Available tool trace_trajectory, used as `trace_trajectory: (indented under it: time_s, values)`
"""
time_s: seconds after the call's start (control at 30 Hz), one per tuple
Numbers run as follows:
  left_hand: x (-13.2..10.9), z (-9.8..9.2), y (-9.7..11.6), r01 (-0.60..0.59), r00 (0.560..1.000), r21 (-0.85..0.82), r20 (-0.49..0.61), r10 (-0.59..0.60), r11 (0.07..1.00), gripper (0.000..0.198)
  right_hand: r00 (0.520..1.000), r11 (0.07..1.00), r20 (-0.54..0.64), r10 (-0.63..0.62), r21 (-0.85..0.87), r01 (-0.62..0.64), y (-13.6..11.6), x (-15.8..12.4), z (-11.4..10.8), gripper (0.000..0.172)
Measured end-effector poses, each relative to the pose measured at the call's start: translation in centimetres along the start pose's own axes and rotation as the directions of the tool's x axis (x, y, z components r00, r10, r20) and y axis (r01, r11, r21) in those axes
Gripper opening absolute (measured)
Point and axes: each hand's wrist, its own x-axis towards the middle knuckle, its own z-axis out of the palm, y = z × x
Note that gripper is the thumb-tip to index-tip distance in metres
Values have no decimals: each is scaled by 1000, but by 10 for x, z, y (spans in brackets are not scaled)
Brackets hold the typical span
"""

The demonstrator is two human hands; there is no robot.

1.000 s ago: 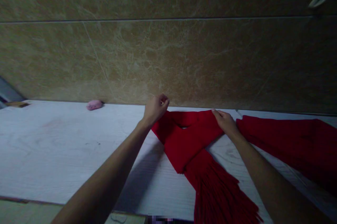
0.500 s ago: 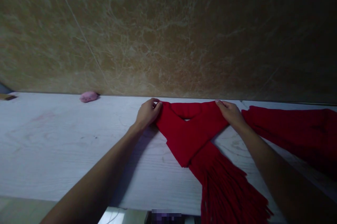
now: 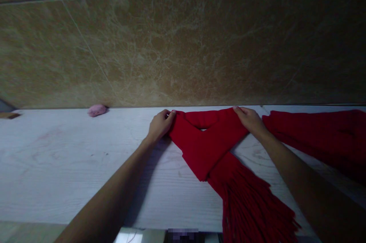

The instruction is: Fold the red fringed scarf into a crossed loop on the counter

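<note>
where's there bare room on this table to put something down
The widest bare patch of the white table runs left of the left hand, from the pink lump by the wall to the near edge. A small bare wedge lies under the right hand. The right side is crowded by the red scarf.

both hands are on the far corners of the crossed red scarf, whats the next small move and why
Probably press the fold flat. The left hand and right hand pinch the two top corners of the red scarf, where its bands cross near the wall. A small gap shows under the top band, and the fringed end trails off the table.
</note>
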Motion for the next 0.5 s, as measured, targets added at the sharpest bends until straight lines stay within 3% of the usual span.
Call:
trace_trajectory:
  time_s: [0.17,0.5]
  values:
    - [0,-1,0,-9,1000,54,-2,9,998,53,998,998,-20,59,1,-59,-4,-1,-1,51]
    - [-2,-2,2,-23,999,37,30,22,999,54,1000,999,2,-26,28,25,4,0,0,58]
